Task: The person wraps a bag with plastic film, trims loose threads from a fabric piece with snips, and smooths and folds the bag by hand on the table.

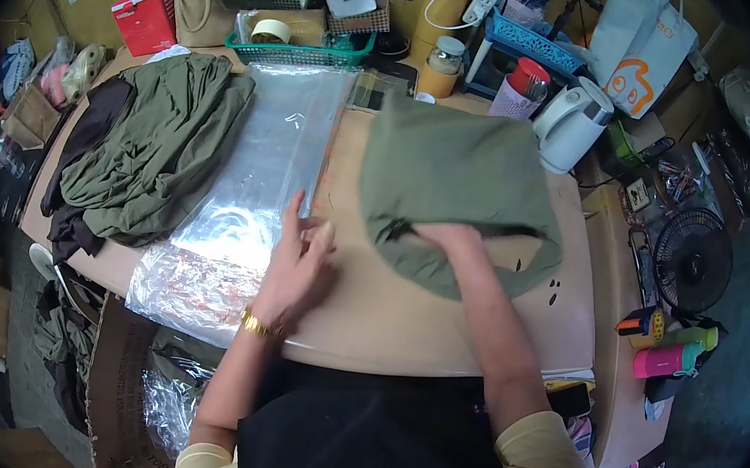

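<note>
Olive-green cloth piece [466, 166] is spread; crumpled green cloth heap [160, 131] isn't. Left hand [301, 258]: fingers apart, empty; right hand [451, 235]: fingers hidden, cannot tell.

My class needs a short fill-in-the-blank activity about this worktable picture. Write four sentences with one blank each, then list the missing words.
1. The person's right hand is at the opening of the ____ cloth lying on the table.
2. The left hand is near see-through ____ sheets.
3. A gold-coloured band circles the person's ____ wrist.
4. The electric kettle at the back of the table is mostly ____.

Missing words: green; plastic; left; white.
</note>
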Demonstrator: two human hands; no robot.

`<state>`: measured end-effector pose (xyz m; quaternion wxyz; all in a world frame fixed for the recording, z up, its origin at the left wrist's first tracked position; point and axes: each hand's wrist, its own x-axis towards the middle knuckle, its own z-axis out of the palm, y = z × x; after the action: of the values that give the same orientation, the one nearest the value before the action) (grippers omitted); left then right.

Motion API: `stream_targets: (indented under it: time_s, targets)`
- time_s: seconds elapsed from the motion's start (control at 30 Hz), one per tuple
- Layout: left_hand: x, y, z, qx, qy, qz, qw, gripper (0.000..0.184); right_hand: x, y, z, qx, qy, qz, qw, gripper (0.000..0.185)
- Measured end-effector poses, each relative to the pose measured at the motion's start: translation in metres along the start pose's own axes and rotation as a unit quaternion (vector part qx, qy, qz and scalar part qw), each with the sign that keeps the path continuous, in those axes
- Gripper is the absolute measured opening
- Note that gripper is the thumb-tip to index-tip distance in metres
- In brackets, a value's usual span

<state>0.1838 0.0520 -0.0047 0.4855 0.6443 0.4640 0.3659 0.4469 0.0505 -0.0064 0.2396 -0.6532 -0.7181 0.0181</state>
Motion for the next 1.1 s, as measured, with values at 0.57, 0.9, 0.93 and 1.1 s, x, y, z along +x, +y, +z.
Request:
stream_targets:
  time_s: [0.57, 0.9, 0.93, 1.1]
  targets:
    - [-0.061, 0.032, 0.008, 0.268, -0.036, 0.207, 0.940, 0.039, -0.054, -0.025, 0.006, -0.072, -0.040, 0.026, 0.996, 0.048]
    - [-0.067, 0.007, 0.014, 0.165, -0.043, 0.093, 0.981, 0.017, -0.124, -0.105, 0.010, 0.352, -0.133, 0.116, 0.919, 0.034]
    - [-0.069, 0.006, 0.016, 0.151, -0.037, 0.103, 0.982, 0.018, -0.126, -0.106, 0.018, 0.424, -0.067, 0.117, 0.895, 0.030]
    - [-0.074, -0.009, 0.011, 0.089, -0.012, 0.099, 0.991, 0.021, -0.121, -0.103, 0.043, 0.543, -0.050, 0.141, 0.826, 0.021]
